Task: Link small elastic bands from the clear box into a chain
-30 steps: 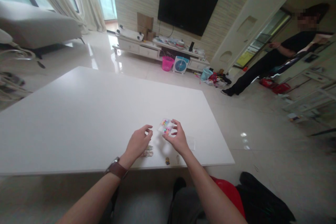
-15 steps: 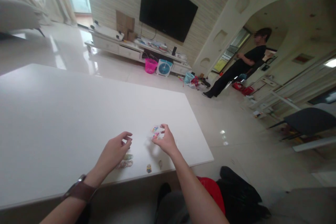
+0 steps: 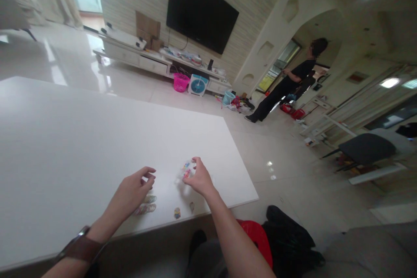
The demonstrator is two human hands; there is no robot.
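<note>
My right hand (image 3: pixel 200 180) grips a small clear box or bag with colourful little pieces (image 3: pixel 186 169) between thumb and fingers, just above the white table (image 3: pixel 107 139). What the pieces are is too blurred to tell. Left of it, my left hand (image 3: pixel 133 190) hovers with fingers bent and a gap to the thumb; nothing shows in it. Two rows of thin coloured rings (image 3: pixel 148 206) lie by its wrist side, partly covered by the hand. Near the front edge are a flat yellow-and-blue cartoon figure (image 3: pixel 177 213) and a small metal clasp-like piece (image 3: pixel 192 206).
A person in dark clothes (image 3: pixel 286 87) stands beyond the table at the right. Along the far wall run a low cabinet (image 3: pixel 153 65), a pink basket (image 3: pixel 180 82) and a blue fan (image 3: pixel 198 84). Something red (image 3: pixel 256 236) and a black garment (image 3: pixel 289 239) sit below the table's front.
The whole view has shifted, with the scene sliding slightly left. My right hand still holds the clear item, which has turned a little. My left hand keeps nearly the same pose.
</note>
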